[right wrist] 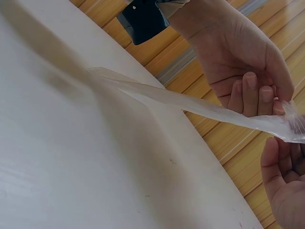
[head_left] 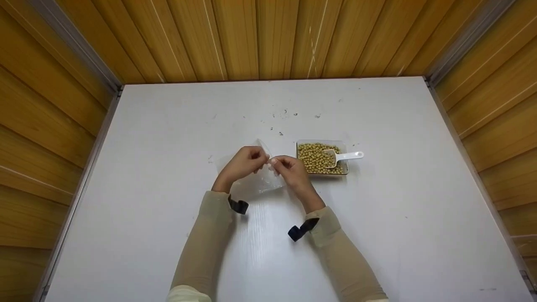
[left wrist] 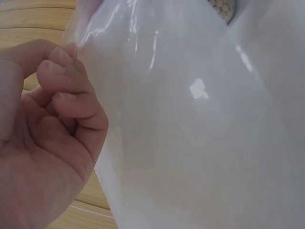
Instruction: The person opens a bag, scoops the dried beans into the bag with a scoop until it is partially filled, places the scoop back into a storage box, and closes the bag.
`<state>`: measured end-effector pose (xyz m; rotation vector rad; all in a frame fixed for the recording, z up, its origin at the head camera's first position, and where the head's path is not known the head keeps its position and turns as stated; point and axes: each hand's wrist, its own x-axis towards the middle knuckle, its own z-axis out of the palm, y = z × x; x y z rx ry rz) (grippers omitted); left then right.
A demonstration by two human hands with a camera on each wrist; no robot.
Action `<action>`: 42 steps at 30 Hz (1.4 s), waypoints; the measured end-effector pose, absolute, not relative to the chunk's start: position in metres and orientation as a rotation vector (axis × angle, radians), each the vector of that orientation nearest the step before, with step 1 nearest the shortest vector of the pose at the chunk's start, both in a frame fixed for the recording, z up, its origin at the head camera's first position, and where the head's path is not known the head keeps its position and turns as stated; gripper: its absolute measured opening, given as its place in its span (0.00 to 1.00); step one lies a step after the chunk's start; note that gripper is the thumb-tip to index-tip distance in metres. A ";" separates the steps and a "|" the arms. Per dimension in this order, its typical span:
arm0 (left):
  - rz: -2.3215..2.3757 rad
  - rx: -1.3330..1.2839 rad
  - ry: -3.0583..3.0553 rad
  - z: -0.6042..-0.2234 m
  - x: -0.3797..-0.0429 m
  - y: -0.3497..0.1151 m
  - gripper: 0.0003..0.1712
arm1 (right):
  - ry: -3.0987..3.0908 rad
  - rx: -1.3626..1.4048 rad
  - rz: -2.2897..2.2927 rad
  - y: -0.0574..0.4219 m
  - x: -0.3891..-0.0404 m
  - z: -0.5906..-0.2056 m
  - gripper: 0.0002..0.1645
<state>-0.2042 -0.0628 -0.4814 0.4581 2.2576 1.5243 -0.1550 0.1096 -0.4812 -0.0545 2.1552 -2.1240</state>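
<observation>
A clear plastic bag (head_left: 263,181) hangs from both hands above the table. My left hand (head_left: 246,162) pinches its upper edge, with the other fingers curled in, as the left wrist view shows beside the wide bag (left wrist: 190,129). Close to it, my right hand (head_left: 293,171) pinches the same edge, and the fingertips of both hands nearly meet. From the right wrist, the bag (right wrist: 190,102) appears edge-on and narrow, between the left hand (right wrist: 245,62) and the right hand (right wrist: 288,195). Whether the bag's mouth is parted cannot be seen.
Right of the hands stands a clear rectangular container (head_left: 345,147) of yellowish beans (head_left: 312,157), which look like soybeans. A white scoop (head_left: 350,155) lies in them, its handle past the right rim. Small dark specks mark the white table (head_left: 168,126); wood-patterned walls (head_left: 235,42) surround it.
</observation>
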 end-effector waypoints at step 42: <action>1.501 0.487 2.248 -0.485 -0.204 -0.068 0.15 | 2.314 0.058 -2.065 0.121 -0.168 -0.518 0.10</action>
